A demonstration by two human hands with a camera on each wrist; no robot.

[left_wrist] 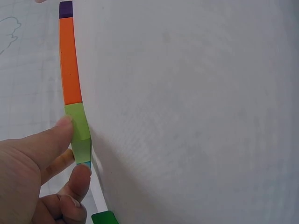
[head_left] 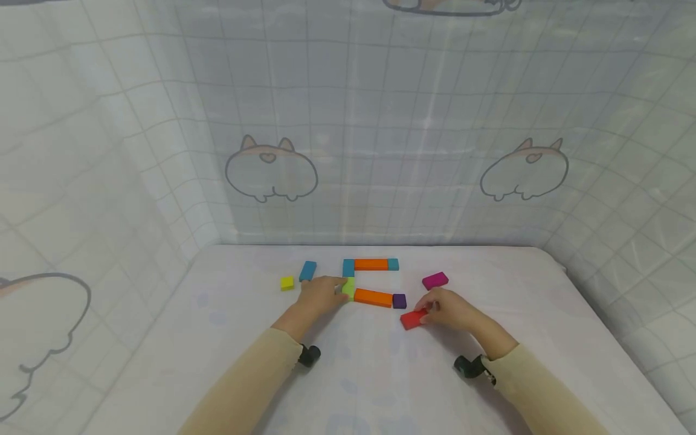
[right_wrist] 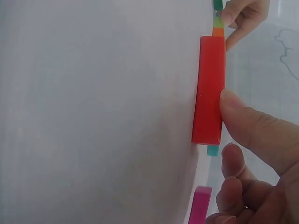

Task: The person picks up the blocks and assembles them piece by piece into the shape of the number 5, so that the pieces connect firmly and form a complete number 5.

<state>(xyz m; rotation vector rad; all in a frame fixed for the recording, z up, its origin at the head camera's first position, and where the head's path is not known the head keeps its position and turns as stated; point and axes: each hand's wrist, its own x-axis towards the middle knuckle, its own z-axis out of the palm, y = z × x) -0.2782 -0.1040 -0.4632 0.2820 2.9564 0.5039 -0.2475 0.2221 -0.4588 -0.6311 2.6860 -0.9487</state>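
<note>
My left hand [head_left: 321,296] pinches a light green block [left_wrist: 77,122] with thumb and fingers. This block joins a blue block [head_left: 348,267] behind it and an orange block [head_left: 373,297] on its right, with a purple block [head_left: 399,301] at the orange block's end. Out to the right, my right hand [head_left: 447,309] grips a long red block [right_wrist: 210,91] between thumb and fingers, close over the table in front of the purple block. The thumb lies along the red block's side in the right wrist view; the fingertips behind it are partly hidden.
A second orange block [head_left: 371,264] spans from the blue block to a teal block [head_left: 393,264] at the back. Loose pieces lie around: a magenta block [head_left: 435,281], a yellow block [head_left: 287,283], another blue block [head_left: 307,270]. A dark green piece [left_wrist: 105,218] shows near my left fingers.
</note>
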